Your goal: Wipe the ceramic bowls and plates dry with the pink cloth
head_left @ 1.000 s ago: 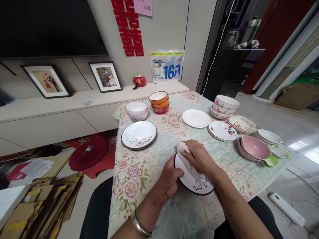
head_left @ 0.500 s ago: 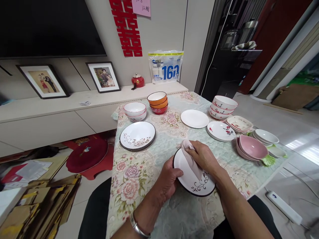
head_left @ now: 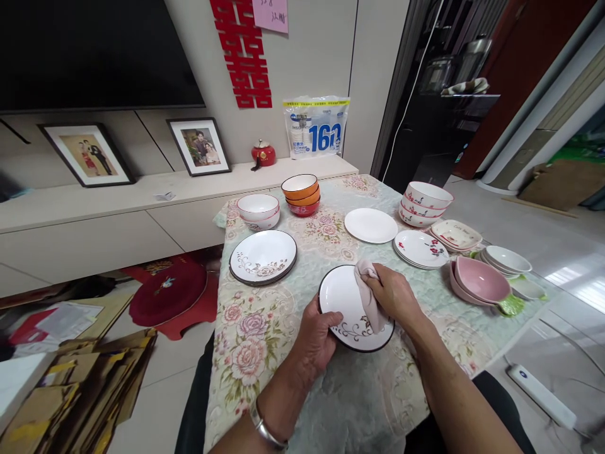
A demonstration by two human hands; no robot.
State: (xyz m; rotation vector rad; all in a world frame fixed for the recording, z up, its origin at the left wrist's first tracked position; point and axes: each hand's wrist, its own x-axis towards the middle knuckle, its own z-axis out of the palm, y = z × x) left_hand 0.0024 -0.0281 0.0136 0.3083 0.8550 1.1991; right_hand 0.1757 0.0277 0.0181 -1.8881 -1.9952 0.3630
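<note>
A white plate with a dark rim and a brown floral pattern [head_left: 341, 291] is tilted above the tablecloth near the table's front. My left hand [head_left: 317, 337] grips its left edge, thumb on the upper face and fingers underneath. In my right hand [head_left: 394, 296] is a pale pink cloth [head_left: 369, 296], pressed on the plate's right part and hanging over the pattern. A stack of similar dark-rimmed plates [head_left: 263, 255] lies to the left, beyond my left hand.
White bowls [head_left: 258, 211] and orange and red bowls [head_left: 300, 189] stand behind. A plain white plate [head_left: 371, 226] lies mid-table. On the right are flowered plates [head_left: 420, 248], stacked bowls [head_left: 426, 203] and pink bowls [head_left: 482, 280]. A red stool [head_left: 167, 293] stands left.
The plate has turned and shifted slightly up and left, showing more of its upper face. My right hand and the cloth have moved to its right side.
</note>
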